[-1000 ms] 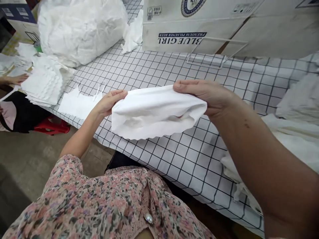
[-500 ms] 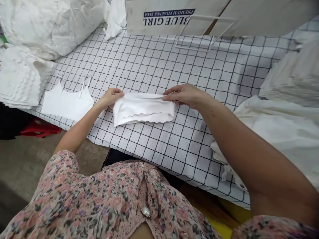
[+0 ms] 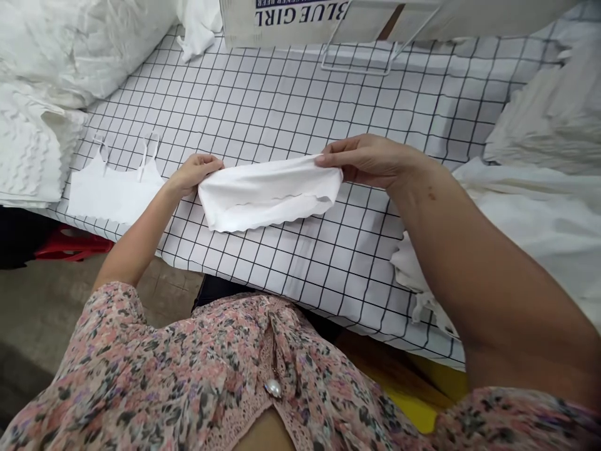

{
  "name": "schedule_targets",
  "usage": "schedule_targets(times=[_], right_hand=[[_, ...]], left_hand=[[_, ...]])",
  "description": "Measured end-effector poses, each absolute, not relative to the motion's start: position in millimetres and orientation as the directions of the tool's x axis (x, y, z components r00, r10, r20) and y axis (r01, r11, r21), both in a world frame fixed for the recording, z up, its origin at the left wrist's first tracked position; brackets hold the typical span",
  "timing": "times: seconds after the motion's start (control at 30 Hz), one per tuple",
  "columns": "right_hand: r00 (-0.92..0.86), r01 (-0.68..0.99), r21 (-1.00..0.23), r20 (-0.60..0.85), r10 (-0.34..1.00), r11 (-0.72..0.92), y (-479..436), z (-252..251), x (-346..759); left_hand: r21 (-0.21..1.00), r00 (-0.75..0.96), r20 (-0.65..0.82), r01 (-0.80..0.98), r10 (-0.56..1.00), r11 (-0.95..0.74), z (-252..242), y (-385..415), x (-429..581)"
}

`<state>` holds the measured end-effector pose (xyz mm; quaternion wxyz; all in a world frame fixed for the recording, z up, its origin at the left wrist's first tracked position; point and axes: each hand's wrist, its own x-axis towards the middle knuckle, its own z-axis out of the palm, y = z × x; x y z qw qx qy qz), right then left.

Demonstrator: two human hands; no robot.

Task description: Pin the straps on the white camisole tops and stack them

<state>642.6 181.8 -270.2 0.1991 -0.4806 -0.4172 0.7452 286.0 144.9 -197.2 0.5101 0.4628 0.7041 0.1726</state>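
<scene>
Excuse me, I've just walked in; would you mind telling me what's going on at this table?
A person in a floral blouse holds a white scalloped-edged fabric band between their left hand and right hand, over a black-grid white table cover. A white strappy camisole top lies flat beyond the left hand, beside a stack of scalloped white pieces.

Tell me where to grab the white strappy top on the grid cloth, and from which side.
Pinch the scalloped hem of the white top from the near side, by the left hand, which holds the white band. The top lies flat, so the hem likely gives a broad, easy edge. The thin straps point away and look too slight to lift by.
</scene>
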Motion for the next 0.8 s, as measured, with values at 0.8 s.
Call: schedule_targets(times=[0.8], right_hand=[[-0.204,0.116,-0.957,-0.285,0.937,-0.266,117.6,-297.7,630.3]], left_hand=[[0.234,0.152,0.049,0.959,0.987,-0.160,-231.2,59.8,293.4]])
